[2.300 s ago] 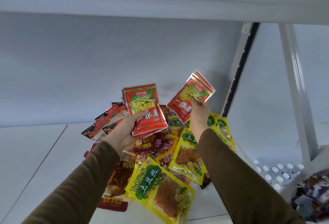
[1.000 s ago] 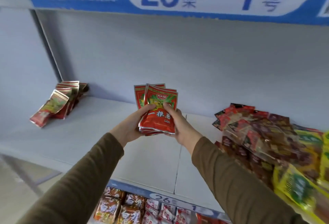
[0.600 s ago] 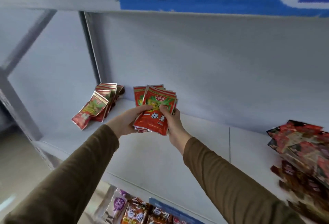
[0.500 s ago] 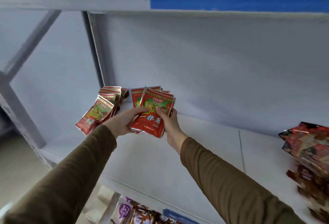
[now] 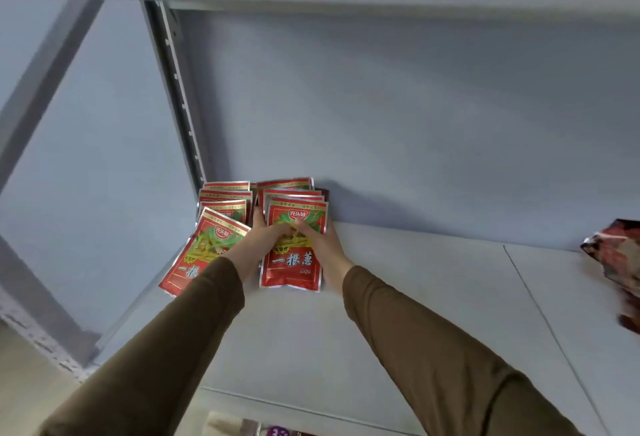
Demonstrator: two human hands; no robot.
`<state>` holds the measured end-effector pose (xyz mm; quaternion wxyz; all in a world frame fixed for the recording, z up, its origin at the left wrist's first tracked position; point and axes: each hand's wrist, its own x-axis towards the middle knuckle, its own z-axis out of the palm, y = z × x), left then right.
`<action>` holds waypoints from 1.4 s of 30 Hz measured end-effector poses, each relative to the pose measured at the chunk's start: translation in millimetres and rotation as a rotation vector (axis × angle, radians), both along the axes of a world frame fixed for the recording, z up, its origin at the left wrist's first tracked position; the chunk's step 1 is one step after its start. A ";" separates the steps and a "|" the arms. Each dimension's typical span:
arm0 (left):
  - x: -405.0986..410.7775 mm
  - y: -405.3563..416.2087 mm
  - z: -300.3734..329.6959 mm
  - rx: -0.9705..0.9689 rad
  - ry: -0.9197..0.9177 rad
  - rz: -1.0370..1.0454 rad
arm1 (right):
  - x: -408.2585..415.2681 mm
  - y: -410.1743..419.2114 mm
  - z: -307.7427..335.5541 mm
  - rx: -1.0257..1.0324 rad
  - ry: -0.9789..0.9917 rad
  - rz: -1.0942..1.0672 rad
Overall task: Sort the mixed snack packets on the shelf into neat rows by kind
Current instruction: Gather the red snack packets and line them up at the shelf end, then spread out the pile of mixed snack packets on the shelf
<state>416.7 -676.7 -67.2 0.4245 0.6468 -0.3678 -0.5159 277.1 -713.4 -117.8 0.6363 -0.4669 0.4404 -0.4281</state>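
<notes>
A stack of red snack packets [image 5: 292,264] with green and yellow pictures stands leaning against the back wall at the shelf's far left. My left hand [image 5: 260,235] grips its left side and my right hand [image 5: 320,239] grips its right side, both thumbs over the front packet. Just left of it, a second row of the same red packets [image 5: 207,245] leans in the corner, its front packet tilted forward. At the right edge of the view lies the end of the mixed packet pile [image 5: 614,255].
The white shelf board [image 5: 415,297] runs from the corner to the right. A perforated metal upright [image 5: 173,89] and a slanted brace [image 5: 45,65] stand on the left. Packets on the lower shelf [image 5: 242,428] peek out below the front edge.
Both hands carried the red stack leftward and back, setting it down against the wall beside the first red row. The view swung left, leaving the mixed pile at the right edge.
</notes>
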 end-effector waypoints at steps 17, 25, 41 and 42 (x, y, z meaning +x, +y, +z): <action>4.0 -12.1 -5.8 -0.230 -0.550 0.029 | 25.8 -4.7 -2.7 -0.012 0.195 -0.122; -6.6 -5.8 0.2 -0.442 -0.761 -0.062 | -18.5 28.4 32.8 -0.132 0.239 -0.129; -102.8 -0.4 -1.4 -0.595 -1.231 -0.482 | -168.6 75.6 55.9 -0.593 1.375 -0.193; -116.8 1.0 -1.6 -0.601 -1.234 -0.508 | -181.5 79.9 56.8 -0.587 1.393 -0.204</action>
